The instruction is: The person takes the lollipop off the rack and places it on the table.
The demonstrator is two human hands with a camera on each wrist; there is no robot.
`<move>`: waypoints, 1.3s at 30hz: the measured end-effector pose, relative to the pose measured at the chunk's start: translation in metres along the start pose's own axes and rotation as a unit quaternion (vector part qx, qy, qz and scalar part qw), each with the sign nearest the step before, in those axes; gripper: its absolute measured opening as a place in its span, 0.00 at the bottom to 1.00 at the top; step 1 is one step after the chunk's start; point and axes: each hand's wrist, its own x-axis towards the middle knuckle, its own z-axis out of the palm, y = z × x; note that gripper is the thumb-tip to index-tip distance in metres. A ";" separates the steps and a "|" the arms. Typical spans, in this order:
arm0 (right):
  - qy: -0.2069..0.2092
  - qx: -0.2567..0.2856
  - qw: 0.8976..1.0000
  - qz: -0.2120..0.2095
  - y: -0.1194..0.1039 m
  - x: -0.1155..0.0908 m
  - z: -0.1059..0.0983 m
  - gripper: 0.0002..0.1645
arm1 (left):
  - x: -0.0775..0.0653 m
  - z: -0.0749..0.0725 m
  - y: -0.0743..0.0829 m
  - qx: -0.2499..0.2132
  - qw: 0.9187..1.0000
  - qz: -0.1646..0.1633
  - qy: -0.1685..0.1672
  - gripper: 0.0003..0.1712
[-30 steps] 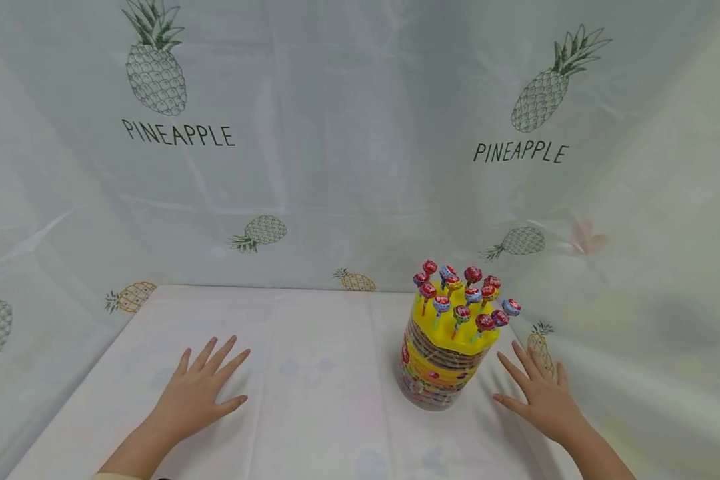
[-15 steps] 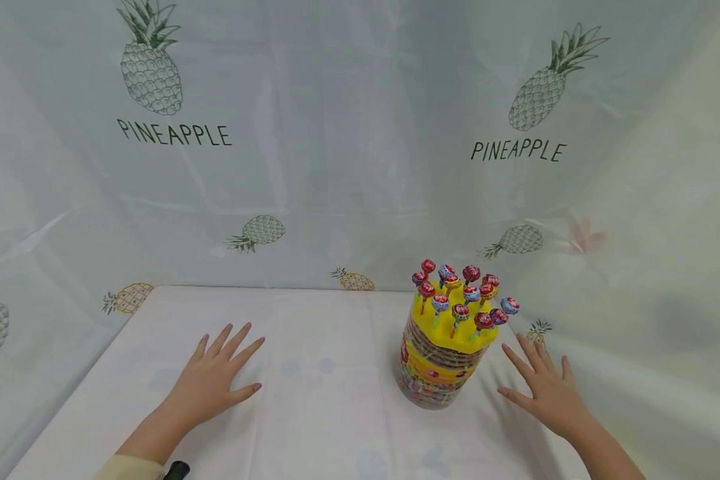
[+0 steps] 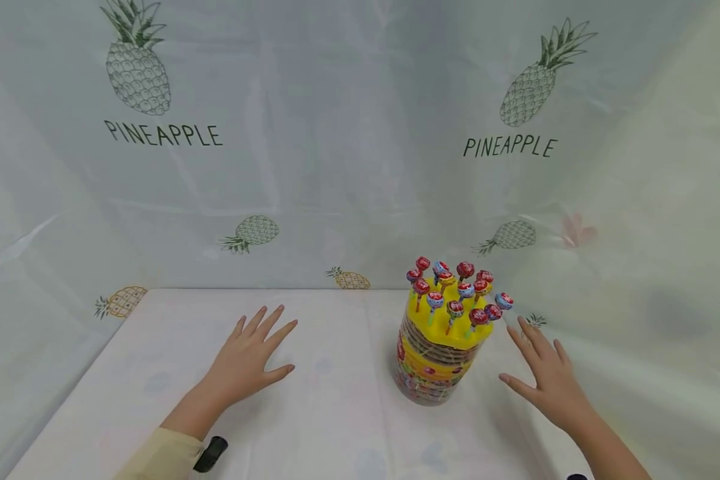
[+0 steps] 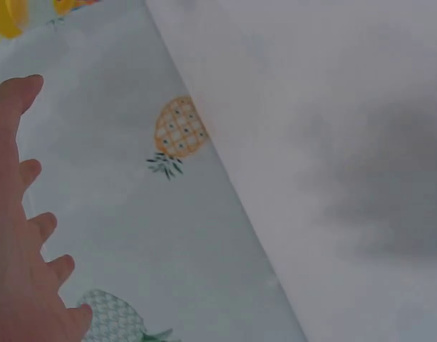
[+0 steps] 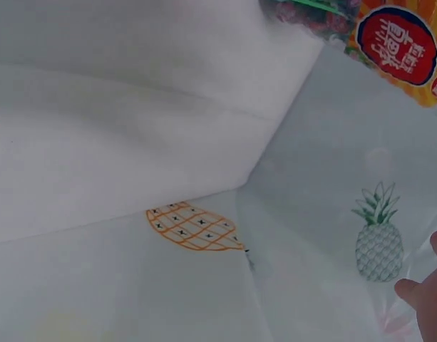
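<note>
A round lollipop tub (image 3: 435,363) with a yellow lid stands at the right of the white table. Several wrapped lollipops (image 3: 455,309) stick up out of the lid. My left hand (image 3: 249,360) hovers over the table left of the tub, fingers spread and holding nothing; its fingers also show at the left of the left wrist view. Just right of the tub, apart from it, is my right hand (image 3: 549,380), fingers extended and nothing in it. Part of the tub's printed label (image 5: 398,44) shows in the right wrist view.
A pale curtain (image 3: 336,133) printed with pineapples hangs behind the table and down its right side. The white tabletop (image 3: 330,427) stretches between the left hand and the tub, its far edge meeting the curtain.
My left hand has moved right and farther forward, bringing more of the sleeve and a black wrist device into view. My right hand has shifted slightly forward. The tub stays put.
</note>
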 end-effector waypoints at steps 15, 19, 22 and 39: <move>0.156 0.232 0.960 0.004 -0.044 0.013 -0.007 0.40 | 0.058 -0.005 0.042 -0.037 0.999 0.006 0.000 0.44; 0.165 0.294 0.941 0.023 -0.060 0.018 -0.007 0.36 | 0.070 -0.007 0.052 -0.046 0.999 0.018 0.003 0.43; 0.168 0.338 0.925 0.048 -0.071 0.022 -0.006 0.31 | 0.078 -0.007 0.059 -0.053 0.998 0.027 0.004 0.42; 0.229 0.486 0.832 0.138 -0.101 0.038 0.026 0.17 | 0.125 -0.009 0.091 -0.249 0.968 -0.005 0.018 0.39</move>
